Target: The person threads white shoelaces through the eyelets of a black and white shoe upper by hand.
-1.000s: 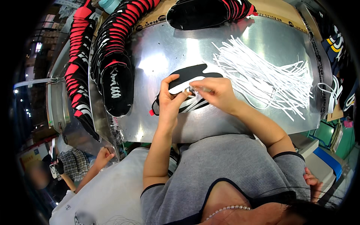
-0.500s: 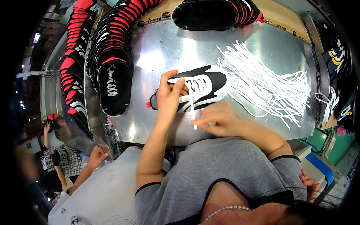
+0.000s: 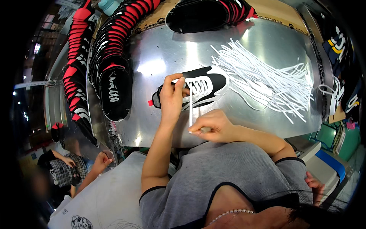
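A black and white shoe upper [image 3: 216, 78] with a red heel tab lies on the metal table, its toe pointing right. Fingers and thumb of my left hand [image 3: 171, 95] pinch its collar near the top of the lacing. White lace crosses the eyelets, and one length of shoelace [image 3: 191, 108] runs taut from them toward me. My right hand [image 3: 218, 126] is closed on the end of that length. A small stubby tan piece also shows in my right fist; its kind is unclear.
A pile of loose white laces [image 3: 263, 80] spreads over the metal table [image 3: 160, 45] right of the shoe. Nested black and red uppers [image 3: 116, 89] line the left side, with another stack [image 3: 198, 17] at the back. Other people's hands [image 3: 102, 162] show at lower left.
My right hand has moved slightly left and down, drawing the lace from slanted to nearly straight toward me. My left hand keeps its hold on the shoe upper.
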The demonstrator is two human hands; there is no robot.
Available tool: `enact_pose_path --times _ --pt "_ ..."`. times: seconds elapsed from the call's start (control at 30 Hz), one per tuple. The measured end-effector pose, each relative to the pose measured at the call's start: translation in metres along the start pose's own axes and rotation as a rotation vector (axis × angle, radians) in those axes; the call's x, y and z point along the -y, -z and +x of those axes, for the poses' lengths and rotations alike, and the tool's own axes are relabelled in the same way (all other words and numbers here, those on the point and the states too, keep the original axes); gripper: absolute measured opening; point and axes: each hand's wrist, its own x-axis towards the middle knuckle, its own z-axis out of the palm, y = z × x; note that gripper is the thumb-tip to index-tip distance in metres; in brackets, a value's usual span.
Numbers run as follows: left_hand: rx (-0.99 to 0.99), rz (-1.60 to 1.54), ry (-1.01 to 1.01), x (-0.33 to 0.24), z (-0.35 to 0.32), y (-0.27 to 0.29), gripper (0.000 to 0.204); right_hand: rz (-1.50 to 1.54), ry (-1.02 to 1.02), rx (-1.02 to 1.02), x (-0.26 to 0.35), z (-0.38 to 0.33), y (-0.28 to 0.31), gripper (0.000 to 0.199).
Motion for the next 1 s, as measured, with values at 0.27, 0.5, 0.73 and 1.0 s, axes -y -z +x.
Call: enact_pose_path --times 0.27,0.5,0.73,1.0 --pt "0.168 0.478 -0.190 -0.037 -0.036 0.007 0.032 -0.043 -0.327 -0.325 -0.023 -0.017 0.030 0.012" --pt "0.235 0.567 -0.206 -0.022 -0.042 0.009 0.023 -0.003 -0.679 -0.276 -0.021 0.000 0.028 0.016" --pt "0.149 0.580 -0.291 -0.006 -0.046 0.008 0.024 0.059 -0.514 -0.407 -0.034 0.006 0.020 0.009" --pt "0.070 0.893 -0.323 -0.008 -0.056 -0.006 0.036 0.240 -0.516 -0.488 -0.040 0.002 0.014 0.017"
